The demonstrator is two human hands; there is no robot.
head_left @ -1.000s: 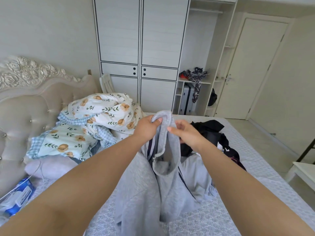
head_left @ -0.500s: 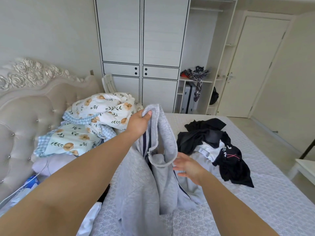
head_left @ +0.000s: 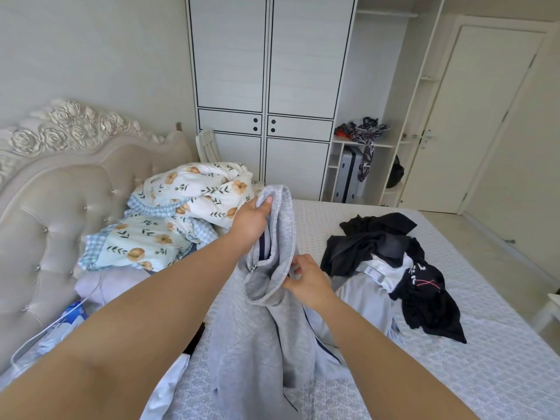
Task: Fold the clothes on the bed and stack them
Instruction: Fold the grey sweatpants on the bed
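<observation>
A grey zip-up hoodie (head_left: pixel 260 338) hangs over the bed (head_left: pixel 500 359) in front of me, its lower part draped on the mattress. My left hand (head_left: pixel 251 219) grips the top edge of the hood and holds it up. Lower down, my right hand (head_left: pixel 306 280) pinches the hood's rim near the zipper. To the right lies a heap of black clothes (head_left: pixel 421 283) on top of a white garment with a label (head_left: pixel 381 271) and another grey piece (head_left: pixel 363 301).
A floral quilt (head_left: pixel 194 201) and pillow are piled at the tufted headboard (head_left: pixel 54 189) on the left. A blue packet (head_left: pixel 69 316) and a white cloth (head_left: pixel 163 389) lie at the bed's left edge. A white wardrobe (head_left: pixel 269 86) stands behind, a door at right.
My right hand dropped from the top of the hood, reached down and to the right, and now pinches the hood's lower rim. My left hand keeps holding the hood up.
</observation>
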